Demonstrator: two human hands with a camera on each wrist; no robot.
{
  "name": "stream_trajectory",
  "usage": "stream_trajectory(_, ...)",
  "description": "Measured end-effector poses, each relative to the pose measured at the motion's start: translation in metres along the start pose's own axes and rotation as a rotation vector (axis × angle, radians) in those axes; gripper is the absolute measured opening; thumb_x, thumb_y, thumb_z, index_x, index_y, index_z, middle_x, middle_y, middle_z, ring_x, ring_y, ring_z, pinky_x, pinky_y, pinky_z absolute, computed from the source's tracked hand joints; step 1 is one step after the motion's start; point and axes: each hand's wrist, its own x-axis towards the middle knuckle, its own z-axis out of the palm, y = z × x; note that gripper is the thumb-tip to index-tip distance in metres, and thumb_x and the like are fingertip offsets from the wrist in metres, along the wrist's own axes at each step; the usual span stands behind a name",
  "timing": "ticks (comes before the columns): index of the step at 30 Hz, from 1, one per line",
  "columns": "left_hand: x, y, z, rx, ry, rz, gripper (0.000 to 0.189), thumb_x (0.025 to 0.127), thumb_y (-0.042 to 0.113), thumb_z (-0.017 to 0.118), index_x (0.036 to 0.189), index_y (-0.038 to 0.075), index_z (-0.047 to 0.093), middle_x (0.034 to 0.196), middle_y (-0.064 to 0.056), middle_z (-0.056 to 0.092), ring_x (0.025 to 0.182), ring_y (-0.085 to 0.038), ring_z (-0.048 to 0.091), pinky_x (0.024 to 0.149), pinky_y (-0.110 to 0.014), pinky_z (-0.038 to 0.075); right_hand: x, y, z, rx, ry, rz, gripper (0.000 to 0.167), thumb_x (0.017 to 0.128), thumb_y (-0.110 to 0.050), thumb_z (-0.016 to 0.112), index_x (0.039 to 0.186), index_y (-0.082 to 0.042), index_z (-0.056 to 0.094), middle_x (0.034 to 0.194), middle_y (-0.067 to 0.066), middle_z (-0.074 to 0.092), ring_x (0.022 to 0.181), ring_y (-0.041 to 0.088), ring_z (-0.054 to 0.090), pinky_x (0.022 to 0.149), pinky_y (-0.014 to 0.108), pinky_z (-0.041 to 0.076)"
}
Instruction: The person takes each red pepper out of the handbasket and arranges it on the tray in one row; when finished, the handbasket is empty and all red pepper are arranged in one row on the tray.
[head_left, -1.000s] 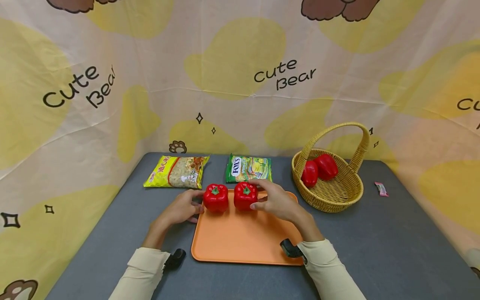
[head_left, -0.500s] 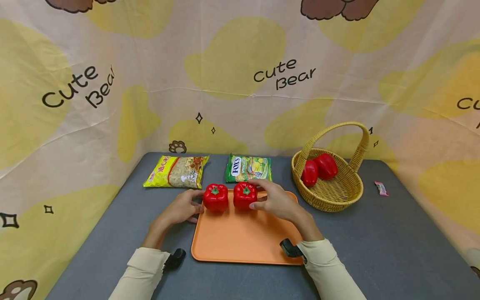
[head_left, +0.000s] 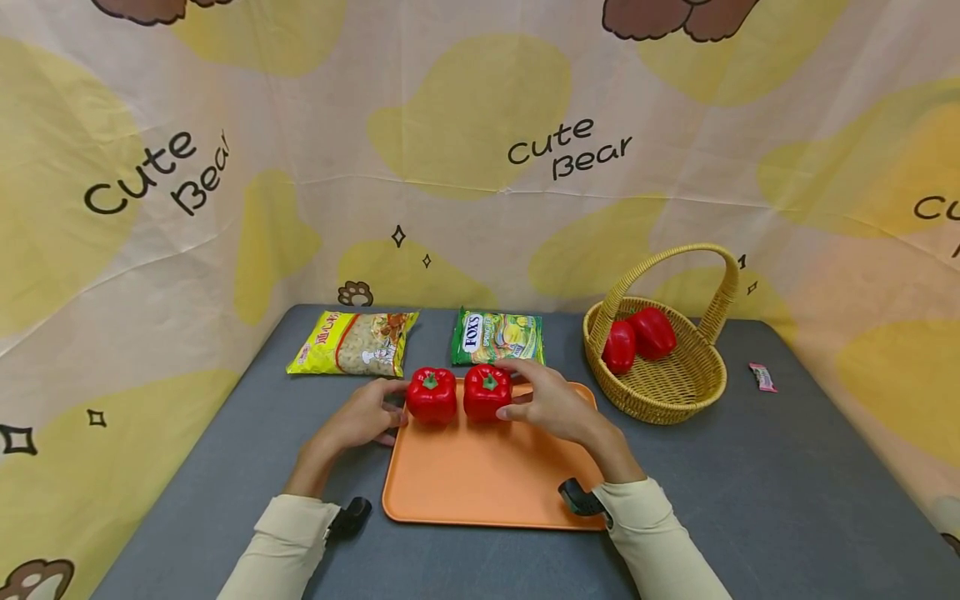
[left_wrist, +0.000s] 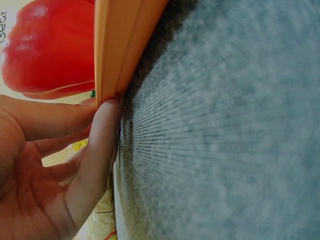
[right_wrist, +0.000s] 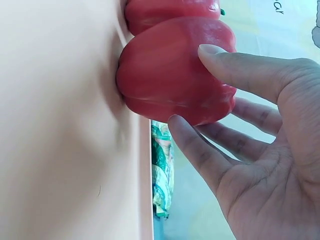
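Two red bell peppers with green stems stand side by side on the far part of an orange tray (head_left: 491,483), a narrow gap between them. My right hand (head_left: 558,404) holds the right bell pepper (head_left: 486,396), thumb on its near side and fingers round its right side, as the right wrist view shows. My left hand (head_left: 367,414) is at the tray's left edge beside the left bell pepper (head_left: 431,400). In the left wrist view, its thumb (left_wrist: 55,120) and a lower finger (left_wrist: 102,135) pinch the tray rim close over the table.
A yellow wicker basket (head_left: 667,408) with two red bell peppers (head_left: 651,333) stands at the back right. Behind the tray lie a yellow food bag (head_left: 356,343) and a green Fox's packet (head_left: 498,337). A small pink wrapper (head_left: 762,377) lies far right. Printed cloth backs the grey table (head_left: 750,500).
My right hand has shifted the right bell pepper slightly left, narrowing the gap to the other pepper. The left hand and the tray look unmoved.
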Motion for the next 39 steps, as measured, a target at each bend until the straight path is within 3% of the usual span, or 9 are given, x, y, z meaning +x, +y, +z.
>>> stream_trajectory(8, 0.0, -0.001, 0.0, 0.0, 0.0, 0.003, 0.057, 0.096, -0.004, 0.062, 0.152, -0.009, 0.048, 0.124, -0.021, 0.069, 0.101, -0.026, 0.074, 0.067, -0.04, 0.067, 0.0, -0.001, -0.003, -0.016, 0.007, -0.008, 0.076, 0.089, -0.015, 0.085, 0.156, -0.008, 0.051, 0.145, 0.011, 0.061, 0.133, 0.034, 0.059, 0.105, 0.049, 0.058)
stream_trajectory(18, 0.003, -0.003, 0.002, 0.013, 0.011, 0.01, 0.055, 0.096, -0.005, 0.062, 0.15, -0.009, 0.051, 0.133, -0.026, 0.065, 0.101, -0.027, 0.074, 0.066, -0.038, 0.067, -0.007, -0.002, -0.023, -0.006, 0.019, -0.071, 0.073, 0.089, -0.025, 0.087, 0.154, -0.014, 0.055, 0.152, 0.011, 0.059, 0.137, 0.04, 0.057, 0.111, 0.06, 0.051)
stream_trajectory(26, 0.004, -0.003, 0.001, 0.019, 0.011, 0.015, 0.055, 0.096, -0.006, 0.062, 0.15, -0.009, 0.05, 0.125, -0.024, 0.068, 0.101, -0.028, 0.075, 0.066, -0.039, 0.067, -0.018, -0.003, -0.047, -0.01, 0.045, -0.046, 0.069, 0.091, -0.024, 0.085, 0.153, -0.015, 0.056, 0.149, 0.012, 0.061, 0.132, 0.039, 0.06, 0.106, 0.057, 0.055)
stream_trajectory(33, 0.004, -0.005, 0.001, 0.026, 0.014, 0.013, 0.055, 0.096, -0.004, 0.065, 0.15, -0.009, 0.051, 0.136, -0.028, 0.064, 0.102, -0.028, 0.075, 0.066, -0.038, 0.067, -0.038, 0.003, -0.074, 0.0, 0.101, -0.039, 0.063, 0.09, -0.026, 0.086, 0.147, -0.016, 0.061, 0.14, 0.009, 0.067, 0.128, 0.031, 0.064, 0.105, 0.053, 0.057)
stream_trajectory(39, 0.005, -0.004, 0.002, 0.024, 0.006, 0.008, 0.056, 0.097, -0.003, 0.065, 0.151, -0.008, 0.05, 0.135, -0.027, 0.065, 0.103, -0.029, 0.075, 0.066, -0.039, 0.067, -0.058, 0.014, -0.098, -0.039, 0.137, -0.046, 0.057, 0.092, -0.023, 0.084, 0.144, -0.012, 0.063, 0.139, 0.01, 0.067, 0.129, 0.036, 0.064, 0.105, 0.046, 0.058)
